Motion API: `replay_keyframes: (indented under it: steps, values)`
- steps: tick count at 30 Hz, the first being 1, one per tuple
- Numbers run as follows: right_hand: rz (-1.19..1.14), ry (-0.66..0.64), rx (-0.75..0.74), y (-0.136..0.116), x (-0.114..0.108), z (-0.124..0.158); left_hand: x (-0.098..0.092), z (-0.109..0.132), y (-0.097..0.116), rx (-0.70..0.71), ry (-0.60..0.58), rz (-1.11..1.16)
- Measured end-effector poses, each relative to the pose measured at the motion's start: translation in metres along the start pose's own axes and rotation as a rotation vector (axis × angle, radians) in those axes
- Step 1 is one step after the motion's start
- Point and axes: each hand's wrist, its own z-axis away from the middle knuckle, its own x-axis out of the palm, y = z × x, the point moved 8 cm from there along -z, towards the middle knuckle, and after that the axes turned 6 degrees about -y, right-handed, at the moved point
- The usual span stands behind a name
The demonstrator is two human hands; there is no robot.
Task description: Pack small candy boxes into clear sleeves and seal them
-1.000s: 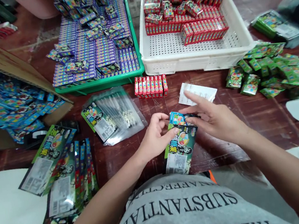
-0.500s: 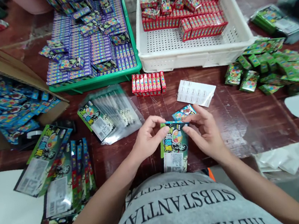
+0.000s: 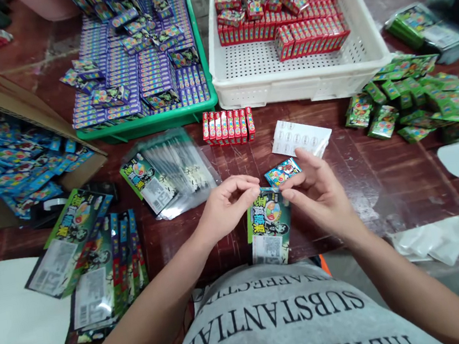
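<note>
Here, the left hand (image 3: 229, 205) and right hand (image 3: 320, 200) angle inward, each pinched closed at an upper corner of the pouch (image 3: 268, 226).

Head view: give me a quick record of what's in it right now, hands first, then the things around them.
Left hand: pinching the top-left corner of the green-and-black packet
Right hand: thumb and fingers at its top-right corner
Packet face: printed side toward the camera
Loose blue pack: just beyond the packet
White sheet: beyond the blue pack
Red row: in front of the crates
Green crate: purple boxes
White crate: red boxes
</note>
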Motion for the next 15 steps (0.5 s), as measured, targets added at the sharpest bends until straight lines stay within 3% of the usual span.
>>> replay_keyframes:
  steps: [8, 15]
  values:
    - [-0.078, 0.109, 0.188, 0.002, -0.001, -0.015, -0.011, -0.009, 0.007, -0.116, -0.041, -0.091]
    - [-0.065, -0.087, 0.097, -0.011, -0.002, -0.010, -0.011, -0.003, 0.008, -0.044, -0.121, 0.003]
